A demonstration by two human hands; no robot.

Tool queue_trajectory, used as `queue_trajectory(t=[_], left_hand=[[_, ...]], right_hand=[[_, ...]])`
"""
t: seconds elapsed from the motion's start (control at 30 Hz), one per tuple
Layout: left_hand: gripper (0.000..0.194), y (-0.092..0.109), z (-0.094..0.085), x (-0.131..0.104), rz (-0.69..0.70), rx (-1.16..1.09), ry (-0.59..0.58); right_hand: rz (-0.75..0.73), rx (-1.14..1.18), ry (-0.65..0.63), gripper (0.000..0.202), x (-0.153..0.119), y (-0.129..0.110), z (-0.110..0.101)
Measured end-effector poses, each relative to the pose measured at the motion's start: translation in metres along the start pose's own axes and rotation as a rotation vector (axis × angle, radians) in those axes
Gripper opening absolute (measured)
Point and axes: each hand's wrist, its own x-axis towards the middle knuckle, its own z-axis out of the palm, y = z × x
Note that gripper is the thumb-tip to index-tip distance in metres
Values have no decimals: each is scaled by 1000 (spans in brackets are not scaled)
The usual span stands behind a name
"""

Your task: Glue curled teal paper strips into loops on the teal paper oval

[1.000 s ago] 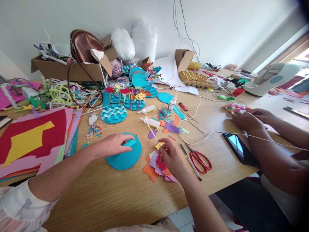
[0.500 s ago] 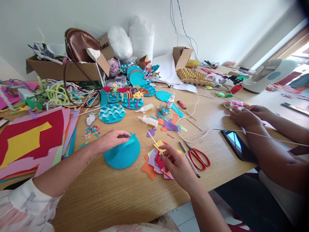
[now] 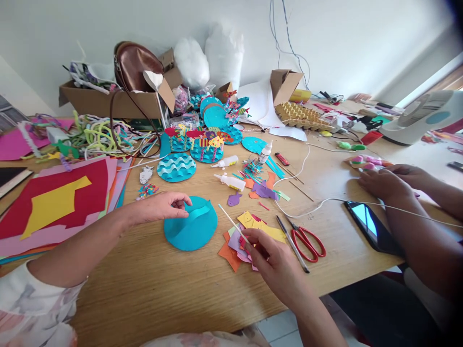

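Note:
A round blue paper disc (image 3: 191, 236) lies on the table, with a curved blue paper strip (image 3: 198, 212) standing on it. Just over the disc's upper left edge hovers my left hand (image 3: 164, 208), its thumb and fingers apart and nothing between them. My right hand (image 3: 277, 258) pinches a thin white cotton swab (image 3: 233, 222), its bluish tip pointing up and left towards the disc. Beneath and beside that hand is a pile of coloured paper scraps (image 3: 229, 258), including a yellow piece (image 3: 258, 225).
Red-handled scissors (image 3: 309, 243) and a pen (image 3: 292, 245) lie right of the pile. Glue bottles (image 3: 231, 182), a purple paper fish (image 3: 234, 198) and a wavy blue disc (image 3: 176, 167) are further back. Coloured sheets (image 3: 90, 193) lie left. Another person's hands (image 3: 387, 183) work beyond a phone (image 3: 369, 226).
My left hand has come off the blue strip, and its fingers have parted. The strip now shows as an arch. My right hand still holds the swab. The view has shifted slightly left.

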Motion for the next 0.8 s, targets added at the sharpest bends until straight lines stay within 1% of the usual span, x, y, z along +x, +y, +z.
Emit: queue_trajectory(t=[0.1, 0.23, 0.33, 0.43, 0.53, 0.63, 0.8], left_hand=[[36, -4, 2, 0, 3, 16, -23], [34, -6, 4, 1, -9, 24, -46], [34, -5, 3, 0, -26, 36, -61], [33, -7, 4, -3, -32, 54, -73], [25, -11, 6, -4, -10, 54, -82], [19, -15, 9, -3, 17, 45, -89], [20, -15, 11, -1, 22, 1, -90]], right_hand=[[-50, -6, -3, 19, -2, -4, 1], [-128, 40, -13, 21, -5, -11, 3], [-156, 86, -81, 25, -8, -18, 6], [-143, 103, -158, 27, -9, -23, 11], [-138, 112, -216, 29, -9, -27, 15], [-157, 131, -222, 29, -8, -31, 20], [-164, 106, -196, 26, -5, -35, 29]])
